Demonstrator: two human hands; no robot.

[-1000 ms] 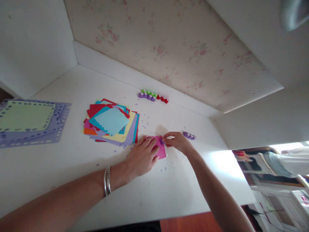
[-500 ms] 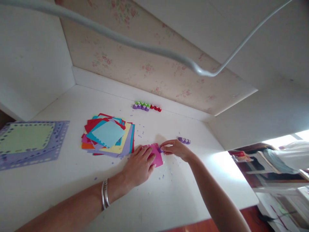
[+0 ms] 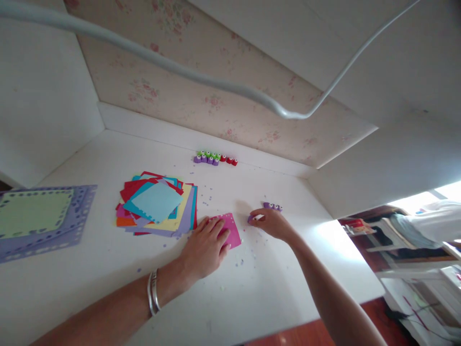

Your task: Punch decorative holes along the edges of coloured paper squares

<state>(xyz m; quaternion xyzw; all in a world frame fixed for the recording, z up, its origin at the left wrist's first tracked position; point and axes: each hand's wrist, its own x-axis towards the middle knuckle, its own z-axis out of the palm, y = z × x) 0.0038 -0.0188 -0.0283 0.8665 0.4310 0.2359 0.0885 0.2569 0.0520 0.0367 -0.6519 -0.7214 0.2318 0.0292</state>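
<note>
A pink paper [image 3: 233,231] with small holes along its upper edge lies on the white table. My left hand [image 3: 207,245] rests flat on its left part, fingers spread. Right of the paper and apart from it, my right hand [image 3: 268,222] pinches a small purple punch [image 3: 250,219]. Just behind that hand stands a short row of purple punches [image 3: 272,206]. Small punched dots are scattered around the paper.
Left of my left hand is a pile of coloured papers [image 3: 154,202]. Bordered green and purple sheets [image 3: 36,211] lie farther left. Green, purple and red punches [image 3: 211,158] stand near the back wall. A pale cable [image 3: 230,86] crosses above.
My right hand has moved right with the purple punch, off the edge of the pink paper. My left hand stays on the paper. The view has shifted slightly.
</note>
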